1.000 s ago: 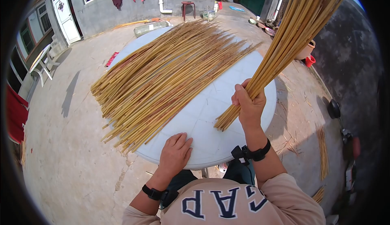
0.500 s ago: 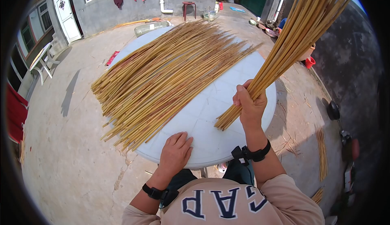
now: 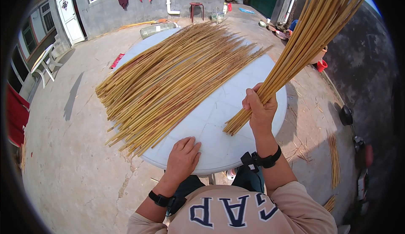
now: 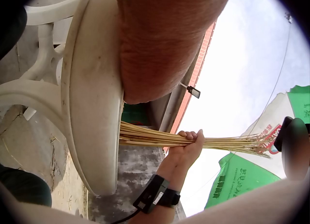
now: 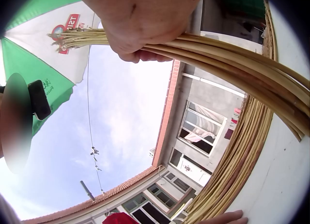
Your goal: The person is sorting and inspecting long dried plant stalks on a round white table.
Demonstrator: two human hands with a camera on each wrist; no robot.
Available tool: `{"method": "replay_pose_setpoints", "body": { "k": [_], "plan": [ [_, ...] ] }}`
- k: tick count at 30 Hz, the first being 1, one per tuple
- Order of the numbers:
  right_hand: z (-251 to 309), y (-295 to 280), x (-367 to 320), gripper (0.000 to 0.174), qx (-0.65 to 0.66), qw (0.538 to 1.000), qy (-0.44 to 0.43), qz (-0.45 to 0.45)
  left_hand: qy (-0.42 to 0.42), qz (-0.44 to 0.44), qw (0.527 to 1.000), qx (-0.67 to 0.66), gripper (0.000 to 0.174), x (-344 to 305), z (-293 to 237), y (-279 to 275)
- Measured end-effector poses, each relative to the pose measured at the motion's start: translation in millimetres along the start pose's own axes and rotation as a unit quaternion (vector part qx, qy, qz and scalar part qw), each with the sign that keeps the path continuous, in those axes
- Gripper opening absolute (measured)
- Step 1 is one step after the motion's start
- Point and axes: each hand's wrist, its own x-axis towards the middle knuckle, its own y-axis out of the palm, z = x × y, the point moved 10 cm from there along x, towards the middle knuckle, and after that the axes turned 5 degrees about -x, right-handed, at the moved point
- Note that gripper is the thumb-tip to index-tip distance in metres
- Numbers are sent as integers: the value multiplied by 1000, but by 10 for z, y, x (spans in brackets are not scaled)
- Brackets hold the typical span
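In the head view the right hand [image 3: 262, 109] grips a bundle of long yellow-brown stalks [image 3: 291, 61] near its lower end, the stalks leaning up to the right above the round table [image 3: 211, 149]. The left hand [image 3: 182, 158] rests on the table's near edge, fingers relaxed, holding nothing. A wide layer of similar stalks [image 3: 168, 82] covers the table's left and far part. The left wrist view shows the right hand [image 4: 186, 151] round the held bundle [image 4: 223, 142]. From the right wrist, the bundle [image 5: 232, 69] passes under the gripping hand [image 5: 145, 25].
More stalks [image 3: 333, 160] lie on the ground at the right. Behind the table are a red stool [image 3: 196, 9] and a large clear bottle [image 3: 157, 30]. A red bucket [image 3: 322, 64] stands beyond the right side, a white table [image 3: 44, 63] at the far left.
Between the earliest frame and now, the upper part of the held bundle has tilted slightly to the right. The left hand has stayed in place on the table.
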Motion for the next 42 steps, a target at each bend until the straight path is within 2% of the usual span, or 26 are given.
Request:
{"method": "replay_pose_setpoints", "body": {
  "k": [11,14,18,20,21,23,24,26,27,28,30,33,35,36,38,40,42],
  "plan": [
    [60,-7,-20,15,-9,1000,-6,8,3,0,1000,-4,31,-20,4,-24],
    [117,-68,24,14,-2,1000,2,1,-4,-11,1000,-21,36,-43,55,-40],
    [231,22,-63,13,59,998,20,13,-42,-36,989,-136,50,-50,162,-110],
    [145,121,-145,13,134,988,80,16,-52,-47,982,-174,57,-15,169,-224],
    [132,149,-171,13,133,988,80,17,-67,-49,975,-205,62,23,142,-274],
    [-37,283,-286,13,168,973,152,28,-80,-50,969,-229,67,118,48,-409],
    [-52,331,-338,13,172,973,154,29,-78,-32,963,-257,72,176,-39,-435],
    [-247,443,-479,13,224,948,225,10,-74,-15,955,-286,77,256,-190,-416],
    [-393,539,-578,15,259,928,268,-2,-105,26,946,-306,80,285,-237,-314],
    [-448,528,-595,15,258,928,268,-2,-136,67,931,-333,84,296,-294,-188],
    [-614,500,-657,16,263,907,328,-35,-133,79,947,-282,84,346,-363,-195],
    [-720,464,-708,17,263,903,338,-33,-166,136,942,-260,78,290,-267,-3],
    [-807,463,-785,17,257,900,351,-33,-312,179,859,-364,57,94,-55,216],
    [-830,467,-827,17,246,902,355,-25,-314,183,860,-359,57,59,-8,273],
    [-861,497,-883,17,234,905,355,-14,-344,225,781,-470,43,-89,21,491],
    [-875,556,-921,16,233,904,359,26,-354,216,768,-488,39,-124,8,485],
    [-939,544,-893,17,245,900,360,30,-361,215,755,-504,35,-111,-8,448]
  ]
}}
